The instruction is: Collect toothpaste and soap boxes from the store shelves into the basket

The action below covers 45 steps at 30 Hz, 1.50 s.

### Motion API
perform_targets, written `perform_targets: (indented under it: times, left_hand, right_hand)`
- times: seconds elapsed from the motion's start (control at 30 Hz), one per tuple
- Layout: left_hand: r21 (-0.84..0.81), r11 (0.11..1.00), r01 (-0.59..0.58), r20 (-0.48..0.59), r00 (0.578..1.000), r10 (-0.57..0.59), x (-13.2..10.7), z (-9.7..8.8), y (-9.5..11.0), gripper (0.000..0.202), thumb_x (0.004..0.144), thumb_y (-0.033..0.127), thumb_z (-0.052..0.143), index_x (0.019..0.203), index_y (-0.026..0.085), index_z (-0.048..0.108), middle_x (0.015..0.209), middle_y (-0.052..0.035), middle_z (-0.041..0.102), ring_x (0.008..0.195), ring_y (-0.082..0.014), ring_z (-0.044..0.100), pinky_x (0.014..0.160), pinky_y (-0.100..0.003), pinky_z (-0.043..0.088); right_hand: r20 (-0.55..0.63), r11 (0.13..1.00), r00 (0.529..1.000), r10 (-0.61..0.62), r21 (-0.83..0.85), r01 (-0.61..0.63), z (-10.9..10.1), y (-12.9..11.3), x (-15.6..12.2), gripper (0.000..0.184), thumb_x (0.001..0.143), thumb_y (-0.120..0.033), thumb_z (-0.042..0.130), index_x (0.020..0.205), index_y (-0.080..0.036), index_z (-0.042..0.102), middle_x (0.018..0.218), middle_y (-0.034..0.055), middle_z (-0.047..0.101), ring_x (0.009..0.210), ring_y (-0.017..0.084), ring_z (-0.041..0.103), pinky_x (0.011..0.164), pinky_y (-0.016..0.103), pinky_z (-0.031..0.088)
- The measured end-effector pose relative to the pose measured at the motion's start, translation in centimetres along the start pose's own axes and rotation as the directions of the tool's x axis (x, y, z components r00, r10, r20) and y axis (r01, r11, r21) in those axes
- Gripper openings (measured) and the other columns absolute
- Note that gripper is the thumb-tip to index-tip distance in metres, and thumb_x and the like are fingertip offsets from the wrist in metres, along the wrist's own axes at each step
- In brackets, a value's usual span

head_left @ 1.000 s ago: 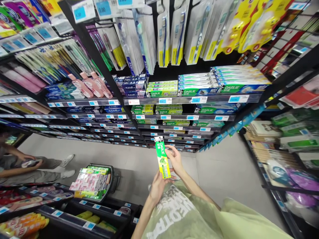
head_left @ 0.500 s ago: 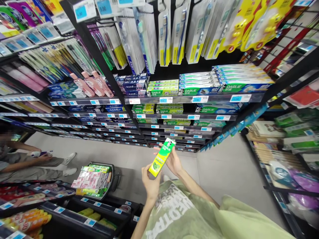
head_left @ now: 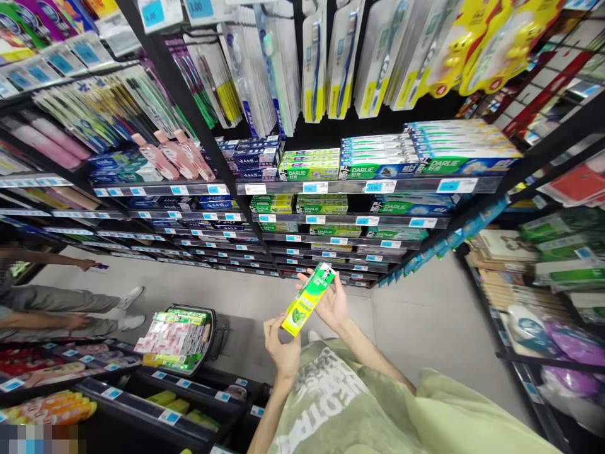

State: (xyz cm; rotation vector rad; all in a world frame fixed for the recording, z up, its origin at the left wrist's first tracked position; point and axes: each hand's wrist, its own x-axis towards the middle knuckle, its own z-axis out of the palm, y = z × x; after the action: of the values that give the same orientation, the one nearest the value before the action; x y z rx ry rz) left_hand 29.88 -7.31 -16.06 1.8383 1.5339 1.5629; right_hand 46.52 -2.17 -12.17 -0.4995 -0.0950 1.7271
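A green and yellow toothpaste box (head_left: pixel 307 301), printed DARLIE with a leaf picture, tilts in front of my body with its printed face up. My left hand (head_left: pixel 282 348) pinches its lower end between thumb and fingers. At the upper end, my right hand (head_left: pixel 334 308) supports the box from behind, its thumb along the right edge and its fingertips showing past the left edge. Beyond my hands, similar Darlie toothpaste boxes (head_left: pixel 309 167) lie stacked on the shelf (head_left: pixel 350 186).
Packaged toothbrushes (head_left: pixel 316 69) hang above the shelf. A filled basket (head_left: pixel 212 340) stands on the floor (head_left: pixel 406 321) at left. Another person's hand (head_left: pixel 85 265) holds a small dark box near the left edge. Low shelving (head_left: pixel 127 403) is at lower left, more racks (head_left: pixel 520 372) at right.
The toothpaste box stays in both my hands, turned slightly, and my left hand has shifted a little left. At left, the other person's arm has reached out toward the shelves with a small box.
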Motion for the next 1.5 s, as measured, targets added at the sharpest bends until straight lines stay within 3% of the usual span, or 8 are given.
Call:
perform_targets:
  times: [0.3,0.63,0.77,0.87,0.97,1.13,1.33,1.5]
  left_hand:
    - [-0.028,0.999,0.043,0.03,0.999,-0.042,-0.4,0.1,-0.2,0.04,0.074,0.008,0.072,0.112,0.021,0.069,0.1,-0.0043,0.062,0.096,-0.0217,0.065,0.084,-0.034,0.055]
    - [-0.103,0.951,0.293,0.084,0.955,-0.285,-1.0,0.5,-0.5,0.048,0.073,0.031,0.084,0.115,0.02,0.063,0.108,-0.0067,0.065,0.1,-0.023,0.066,0.088,-0.035,0.055]
    - [-0.229,0.836,0.499,0.162,0.866,-0.472,-1.0,0.4,-0.4,0.055,0.078,0.041,0.081,0.124,0.02,0.059,0.123,-0.011,0.065,0.109,-0.0238,0.065,0.095,-0.036,0.051]
    - [-0.372,0.692,0.618,0.268,0.786,-0.558,-0.8,0.5,0.0,0.052,0.084,0.05,0.074,0.125,0.021,0.059,0.118,-0.0089,0.067,0.092,-0.018,0.066,0.083,-0.03,0.051]
    - [-0.519,0.426,0.741,0.475,0.664,-0.577,-0.8,0.8,0.7,0.048,0.086,0.059,0.069,0.115,0.021,0.063,0.094,-0.0033,0.068,0.066,-0.0118,0.057,0.064,-0.027,0.047]
    - [-0.511,0.054,0.858,0.75,0.476,-0.46,-1.5,1.2,1.7,0.051,0.08,0.063,0.073,0.104,0.019,0.065,0.084,-0.0048,0.07,0.065,-0.0171,0.062,0.062,-0.031,0.046]
    - [-0.515,0.023,0.857,0.772,0.475,-0.422,-2.2,1.2,1.6,0.048,0.081,0.062,0.073,0.104,0.02,0.067,0.089,-0.0076,0.072,0.073,-0.0205,0.067,0.065,-0.034,0.049]
    - [-0.513,0.269,0.815,0.621,0.569,-0.539,-2.0,1.2,0.9,0.051,0.084,0.056,0.072,0.119,0.02,0.065,0.121,-0.0149,0.068,0.095,-0.0242,0.069,0.077,-0.038,0.058]
  right_hand:
    - [-0.002,0.999,1.0,-0.011,-0.038,0.01,-0.6,0.1,0.0,0.073,0.092,-0.077,0.036,0.128,-0.022,0.067,0.137,0.0099,0.068,0.106,0.031,0.073,0.099,0.046,0.051]
    - [0.017,0.993,0.998,-0.062,-0.104,0.063,-0.8,0.2,0.1,0.05,0.092,-0.055,0.049,0.126,-0.023,0.067,0.133,0.0078,0.07,0.117,0.032,0.068,0.1,0.048,0.053]
    - [0.075,0.963,0.988,-0.137,-0.225,0.15,-1.2,0.3,0.0,0.043,0.085,-0.041,0.063,0.124,-0.023,0.067,0.133,0.0087,0.07,0.12,0.031,0.066,0.102,0.047,0.052]
    - [0.18,0.898,0.973,-0.147,-0.388,0.208,-1.5,0.6,-0.2,0.051,0.079,-0.032,0.077,0.128,-0.026,0.062,0.135,0.0085,0.068,0.116,0.028,0.068,0.101,0.045,0.053]
    - [0.272,0.79,0.959,-0.076,-0.571,0.225,-1.5,1.3,-0.2,0.061,0.067,-0.028,0.089,0.123,-0.025,0.064,0.129,0.0098,0.071,0.106,0.026,0.072,0.095,0.042,0.056]
    - [0.283,0.683,0.959,0.015,-0.703,0.197,-1.4,2.5,0.0,0.078,0.062,-0.023,0.092,0.132,-0.023,0.059,0.109,0.0059,0.077,0.092,0.022,0.074,0.08,0.033,0.059]
    - [0.254,0.626,0.967,0.018,-0.757,0.187,-1.1,2.1,-0.4,0.077,0.065,-0.022,0.089,0.136,-0.023,0.06,0.099,0.0032,0.078,0.09,0.023,0.074,0.079,0.034,0.059]
    - [0.296,0.613,0.955,-0.029,-0.749,0.251,-0.8,1.6,-0.5,0.055,0.071,-0.02,0.085,0.123,-0.02,0.068,0.105,0.0036,0.076,0.095,0.021,0.07,0.089,0.034,0.055]
